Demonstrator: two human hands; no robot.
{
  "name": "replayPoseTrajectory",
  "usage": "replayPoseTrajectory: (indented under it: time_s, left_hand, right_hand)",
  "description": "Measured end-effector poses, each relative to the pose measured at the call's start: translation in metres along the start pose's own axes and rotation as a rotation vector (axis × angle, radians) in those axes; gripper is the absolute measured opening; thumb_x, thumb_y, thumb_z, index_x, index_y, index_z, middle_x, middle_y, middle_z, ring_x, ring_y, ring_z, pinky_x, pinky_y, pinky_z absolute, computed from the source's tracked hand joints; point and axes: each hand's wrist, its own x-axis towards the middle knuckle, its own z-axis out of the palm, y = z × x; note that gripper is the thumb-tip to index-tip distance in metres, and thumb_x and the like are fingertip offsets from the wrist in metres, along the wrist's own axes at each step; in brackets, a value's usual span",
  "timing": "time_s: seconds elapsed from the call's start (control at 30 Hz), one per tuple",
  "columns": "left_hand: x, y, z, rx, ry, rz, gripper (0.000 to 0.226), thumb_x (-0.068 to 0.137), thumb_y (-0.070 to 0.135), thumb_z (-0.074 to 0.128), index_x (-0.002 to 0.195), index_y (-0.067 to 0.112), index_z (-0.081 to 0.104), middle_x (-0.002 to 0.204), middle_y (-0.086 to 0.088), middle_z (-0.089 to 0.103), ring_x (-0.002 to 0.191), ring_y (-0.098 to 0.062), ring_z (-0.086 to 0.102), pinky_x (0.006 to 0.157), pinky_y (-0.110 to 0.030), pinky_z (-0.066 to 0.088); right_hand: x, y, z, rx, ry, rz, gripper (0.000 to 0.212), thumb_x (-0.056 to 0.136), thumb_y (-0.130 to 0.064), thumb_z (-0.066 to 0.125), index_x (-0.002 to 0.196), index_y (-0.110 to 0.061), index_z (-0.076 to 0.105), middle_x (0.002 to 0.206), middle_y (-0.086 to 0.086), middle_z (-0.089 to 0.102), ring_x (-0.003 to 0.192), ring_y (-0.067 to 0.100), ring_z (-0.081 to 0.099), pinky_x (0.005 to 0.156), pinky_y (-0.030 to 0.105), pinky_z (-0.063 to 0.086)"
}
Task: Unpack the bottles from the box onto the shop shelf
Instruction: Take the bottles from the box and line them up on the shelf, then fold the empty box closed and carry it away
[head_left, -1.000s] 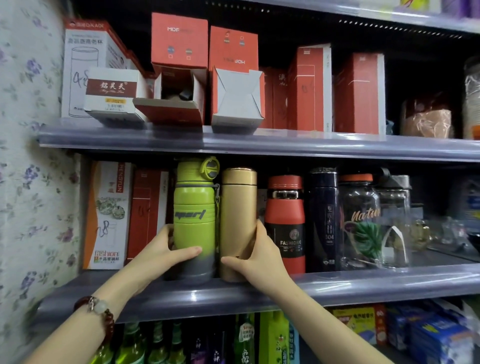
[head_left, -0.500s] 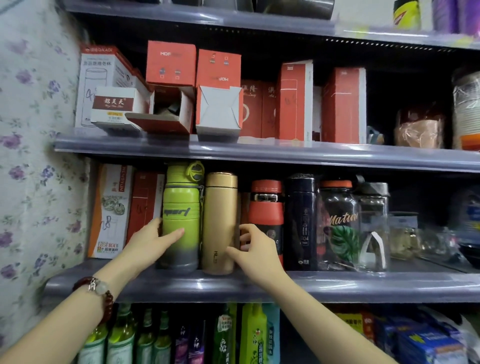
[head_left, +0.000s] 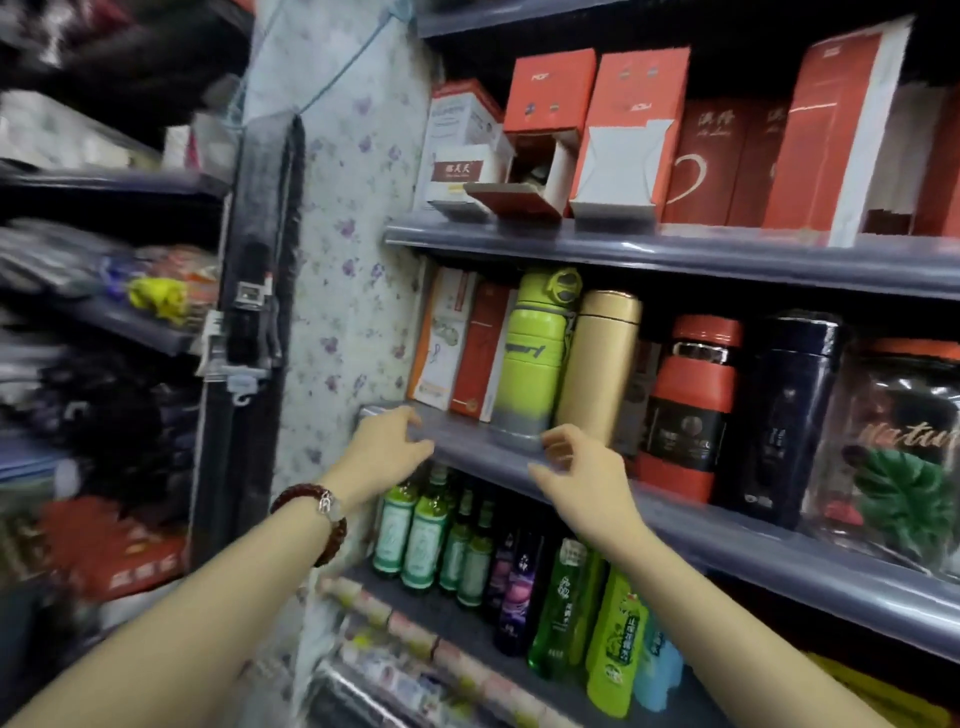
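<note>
Both hands empty, fingers loosely curled: left hand (head_left: 387, 449) and right hand (head_left: 576, 470) sit just below the upright green bottle (head_left: 535, 358), right one nearer.

We have let go of both bottles. Our left hand (head_left: 387, 451), which lay against the green sport bottle (head_left: 535, 353) a second ago, now hangs in front of the shelf edge (head_left: 483, 457), off the bottle, fingers loosely curled and holding nothing. Our right hand (head_left: 576, 467) has come off the gold flask (head_left: 602, 364) and hovers just below its base, fingers half bent, also empty. Our view has swung left, so a blurred neighbouring rack (head_left: 104, 312) and the floral side panel (head_left: 353, 260) now fill the left half.
</note>
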Motion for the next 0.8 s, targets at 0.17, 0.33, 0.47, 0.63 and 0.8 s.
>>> replayPoseTrajectory:
  time_s: [0.17,0.33,0.47,0.63,0.8]
  left_hand:
    - [-0.055,-0.066,-0.045,0.156,0.017,-0.107,0.027,0.086,0.027,0.061,0.108,0.011,0.063,0.101,-0.010,0.070,0.099,-0.027,0.064,0.082,-0.030,0.050]
    - [-0.127,-0.141,-0.095,0.317,-0.012,-0.258,0.020,0.087,0.024,0.058,0.099,0.009,0.066,0.092,-0.008,0.070,0.093,-0.027,0.064,0.078,-0.033,0.051]
    - [-0.189,-0.193,-0.125,0.392,-0.016,-0.419,0.024,0.084,0.023,0.058,0.100,0.007,0.067,0.099,-0.012,0.070,0.097,-0.029,0.063,0.083,-0.036,0.052]
    - [-0.260,-0.246,-0.146,0.456,-0.021,-0.604,0.022,0.082,0.020,0.055,0.099,0.010,0.066,0.099,-0.010,0.070,0.095,-0.028,0.064,0.080,-0.036,0.054]
    - [-0.319,-0.282,-0.133,0.495,0.012,-0.774,0.023,0.083,0.021,0.057,0.097,0.008,0.069,0.096,-0.012,0.071,0.092,-0.030,0.066,0.081,-0.035,0.054]
  right_hand:
    - [-0.025,-0.039,0.069,0.085,-0.200,-0.074,0.029,0.083,-0.018,0.069,0.111,-0.009,0.065,0.110,0.007,0.068,0.104,0.022,0.063,0.087,0.027,0.045]
    - [-0.066,-0.084,0.153,0.136,-0.410,-0.101,0.028,0.080,-0.017,0.070,0.106,-0.006,0.067,0.104,0.012,0.069,0.099,0.026,0.064,0.083,0.027,0.043]
    - [-0.110,-0.115,0.211,0.163,-0.579,-0.117,0.027,0.081,-0.018,0.069,0.105,-0.007,0.067,0.104,0.010,0.070,0.099,0.025,0.064,0.084,0.028,0.045]
    - [-0.161,-0.136,0.277,0.158,-0.760,-0.186,0.024,0.079,-0.018,0.069,0.101,-0.009,0.067,0.102,0.011,0.071,0.101,0.028,0.065,0.078,0.028,0.044]
    - [-0.207,-0.140,0.333,0.131,-0.925,-0.261,0.023,0.081,-0.018,0.067,0.102,-0.008,0.067,0.103,0.010,0.070,0.102,0.027,0.063,0.076,0.027,0.043]
